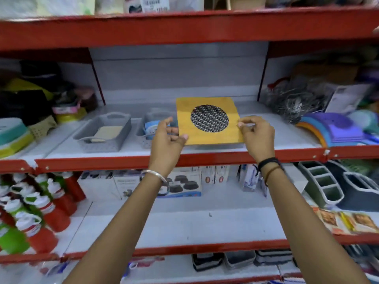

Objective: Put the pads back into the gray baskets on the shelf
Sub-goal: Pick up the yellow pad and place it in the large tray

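I hold a pad (213, 138), a square yellow card with a round dark mesh window, above the middle shelf. My left hand (168, 142) pinches its lower left corner. My right hand (256, 136) pinches its right edge. A gray basket (123, 138) stands to the left on the shelf with a pale flat pad (108, 132) lying in it. A second gray basket (150, 119) with a blue-and-white packet sits behind my left hand. The held pad hides whatever stands on the shelf behind it.
The red front lip of the middle shelf (205, 158) runs just under my hands. Colourful plastic containers (12, 136) crowd the left side, plastic lids (336, 130) and wire items the right. Red and green bottles (37, 210) and boxes fill the shelf below.
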`<state>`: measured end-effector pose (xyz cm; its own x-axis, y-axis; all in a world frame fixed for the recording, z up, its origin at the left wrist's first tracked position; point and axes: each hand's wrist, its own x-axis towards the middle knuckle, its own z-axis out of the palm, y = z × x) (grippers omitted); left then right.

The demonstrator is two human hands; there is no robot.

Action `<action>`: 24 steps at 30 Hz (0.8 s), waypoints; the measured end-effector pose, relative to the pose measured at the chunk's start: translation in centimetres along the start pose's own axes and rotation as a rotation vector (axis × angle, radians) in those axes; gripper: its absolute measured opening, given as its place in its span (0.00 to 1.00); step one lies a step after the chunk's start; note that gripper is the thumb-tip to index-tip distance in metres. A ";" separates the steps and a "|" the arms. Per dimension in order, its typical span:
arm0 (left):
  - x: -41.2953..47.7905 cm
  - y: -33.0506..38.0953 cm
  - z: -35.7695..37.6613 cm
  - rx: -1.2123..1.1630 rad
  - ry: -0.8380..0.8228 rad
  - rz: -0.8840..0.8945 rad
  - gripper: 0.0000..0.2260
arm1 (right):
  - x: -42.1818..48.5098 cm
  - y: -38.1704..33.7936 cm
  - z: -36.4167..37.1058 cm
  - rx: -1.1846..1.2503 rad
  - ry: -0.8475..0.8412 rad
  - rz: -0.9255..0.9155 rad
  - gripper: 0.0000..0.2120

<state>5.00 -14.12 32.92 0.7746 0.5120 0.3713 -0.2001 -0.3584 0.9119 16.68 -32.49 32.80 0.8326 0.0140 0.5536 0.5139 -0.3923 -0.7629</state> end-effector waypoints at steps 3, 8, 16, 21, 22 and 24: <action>4.8 0.2 1.9 0.033 -0.043 -0.065 0.19 | 3.5 0.4 0.9 -0.078 0.055 0.034 0.09; 8.3 -1.2 3.9 0.291 -0.126 -0.009 0.11 | 6.8 2.0 2.9 -0.132 -0.014 0.076 0.09; 11.2 -3.3 4.4 0.728 -0.434 0.102 0.13 | 8.1 5.1 5.3 -0.512 -0.343 0.039 0.10; 13.8 -2.4 6.4 1.205 -0.738 0.063 0.19 | 9.1 4.0 5.1 -0.462 -0.727 0.019 0.09; 14.2 -2.4 6.8 1.250 -0.793 0.095 0.19 | 9.4 3.8 5.1 -0.484 -0.812 0.005 0.11; 14.9 -2.2 7.4 1.348 -0.878 0.123 0.19 | 10.1 3.5 5.5 -0.587 -0.982 -0.022 0.19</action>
<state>21.37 -11.49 35.13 0.9764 0.0176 -0.2154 -0.0041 -0.9950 -0.1001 28.00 -28.62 33.90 0.7594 0.6371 -0.1319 0.5692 -0.7488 -0.3396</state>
